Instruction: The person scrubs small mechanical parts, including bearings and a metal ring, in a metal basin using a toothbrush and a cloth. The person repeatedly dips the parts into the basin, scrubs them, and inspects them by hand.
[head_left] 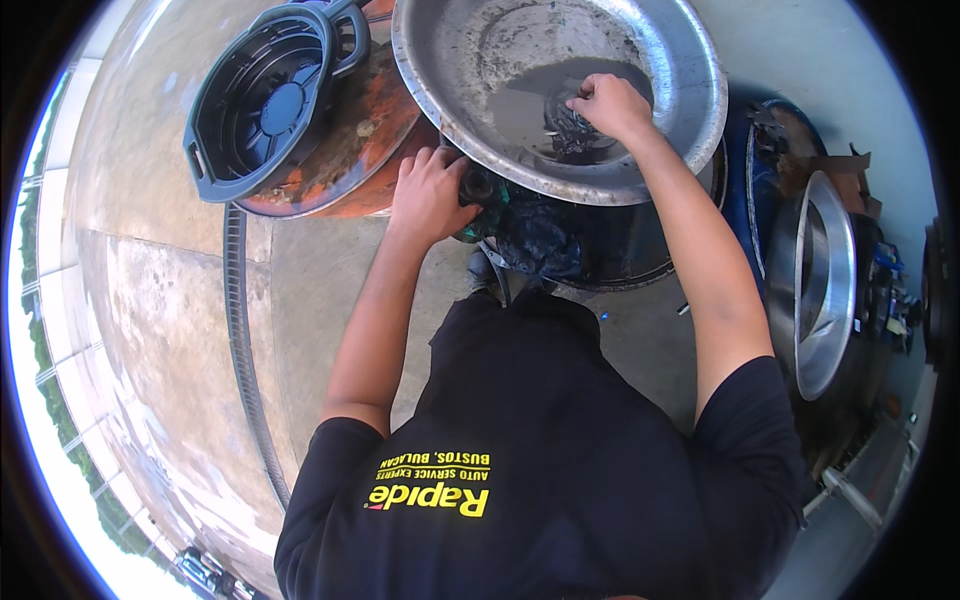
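Note:
A wide metal basin (705,95) stands at the top of the view with dark, dirty liquid (515,105) in its bottom. Inside it, the fingers of my right hand (612,105) are pinched at a dark, shiny wet clump (568,125), whose kind I cannot make out. My left hand (430,195) is below the basin's left rim, fingers and thumb curled at a dark round piece (480,187) with some green on it. The hand partly hides that piece.
Left of the basin, a black drain pan (240,120) rests on a rusty orange drum (345,150). Under the basin is a dark drum (640,245) with black plastic (535,240). Another metal basin (825,290) leans at the right. A floor grate (240,330) runs along the left.

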